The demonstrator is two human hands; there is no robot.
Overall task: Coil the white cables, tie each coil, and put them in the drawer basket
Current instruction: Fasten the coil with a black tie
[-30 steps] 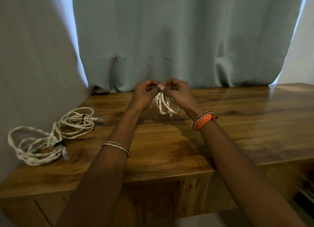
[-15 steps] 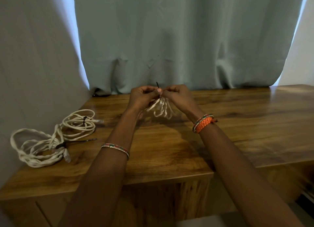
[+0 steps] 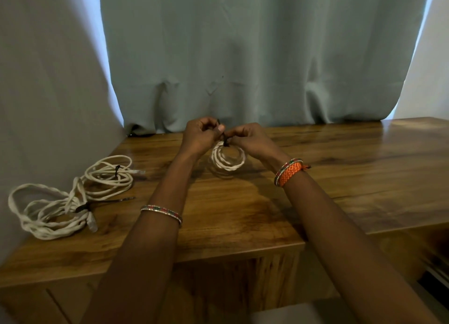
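Currently a small white cable coil [image 3: 227,159] is held up just above the wooden table [image 3: 340,178], hanging from a dark tie [image 3: 225,140] at its top. The left hand [image 3: 200,135] and the right hand [image 3: 252,140] are both curled at that point, and the tie appears to be pinched between their fingertips; exactly which fingers hold which end cannot be made out. The step is judged to be the tightening of the tie. It is best done with the loops kept gathered in one bundle, the tie drawn snug but not so hard that the cable is kinked, and any loose tail tucked away.

Two larger coils, already tied, lie at the left of the table: a far coil [image 3: 109,175] and a near coil [image 3: 48,212], touching one another. The drawer basket is not in view.

No brand, label or legible writing can be seen anywhere.
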